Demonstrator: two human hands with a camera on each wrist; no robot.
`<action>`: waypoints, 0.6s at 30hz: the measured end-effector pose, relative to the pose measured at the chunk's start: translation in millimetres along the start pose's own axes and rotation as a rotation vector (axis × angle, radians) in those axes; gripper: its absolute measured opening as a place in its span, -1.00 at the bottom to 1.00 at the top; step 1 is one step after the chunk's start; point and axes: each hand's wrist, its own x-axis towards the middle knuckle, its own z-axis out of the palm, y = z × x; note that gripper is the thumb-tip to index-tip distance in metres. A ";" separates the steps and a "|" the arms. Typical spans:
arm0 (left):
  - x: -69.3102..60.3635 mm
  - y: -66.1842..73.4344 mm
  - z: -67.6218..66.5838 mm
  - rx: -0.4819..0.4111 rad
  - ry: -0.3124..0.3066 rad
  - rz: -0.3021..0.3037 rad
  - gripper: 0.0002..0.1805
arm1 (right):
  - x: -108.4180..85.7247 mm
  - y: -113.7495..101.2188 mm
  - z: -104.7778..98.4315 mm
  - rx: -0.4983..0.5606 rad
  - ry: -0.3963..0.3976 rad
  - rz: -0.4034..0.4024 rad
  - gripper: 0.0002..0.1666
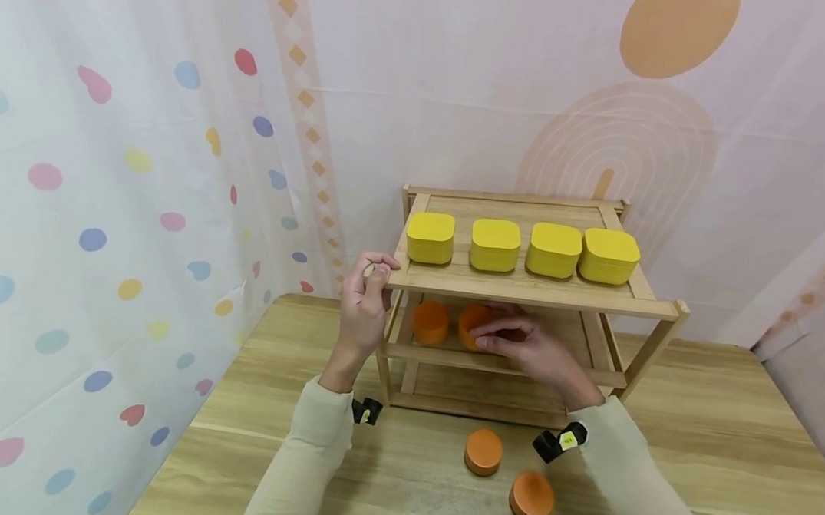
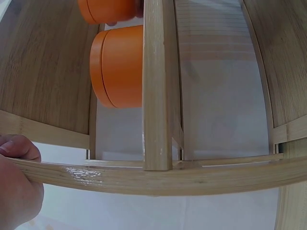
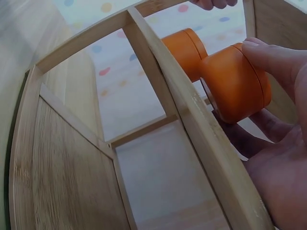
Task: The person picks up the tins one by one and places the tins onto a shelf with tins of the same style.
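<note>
The left hand (image 1: pixel 365 305) grips the left front corner of the wooden rack's top shelf (image 1: pixel 521 294); in the left wrist view its curled fingers (image 2: pixel 19 146) wrap the rack's edge. On the middle shelf, the right hand (image 1: pixel 536 353) holds a round orange container (image 1: pixel 474 326) between thumb and fingers. The right wrist view shows that container (image 3: pixel 236 84) with the thumb on its lid side and fingers beneath. Another orange container (image 1: pixel 430 322) stands just left of it on the same shelf, also seen in the left wrist view (image 2: pixel 117 67).
Several yellow boxes (image 1: pixel 494 246) stand in a row on the top shelf. Two orange round containers (image 1: pixel 483 452) (image 1: pixel 532 497) lie on the wooden table (image 1: pixel 239 434) before the rack, near the right forearm. A patterned curtain (image 1: pixel 418 119) hangs behind and at the left.
</note>
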 end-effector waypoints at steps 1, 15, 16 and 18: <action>0.1 -0.2 0.1 0.001 0.000 0.001 -0.70 | 1.0 0.8 0.6 0.010 0.002 0.000 -0.76; -0.3 0.0 0.7 -0.010 0.009 -0.012 -0.69 | 3.2 6.7 3.7 0.049 0.009 -0.059 -0.79; -0.2 0.0 0.7 -0.010 0.010 -0.013 -0.69 | 3.4 7.1 3.8 0.042 0.011 -0.060 -0.79; -0.2 -0.4 0.8 -0.009 0.011 -0.016 -0.69 | 3.6 8.1 4.0 0.032 0.011 -0.052 -0.79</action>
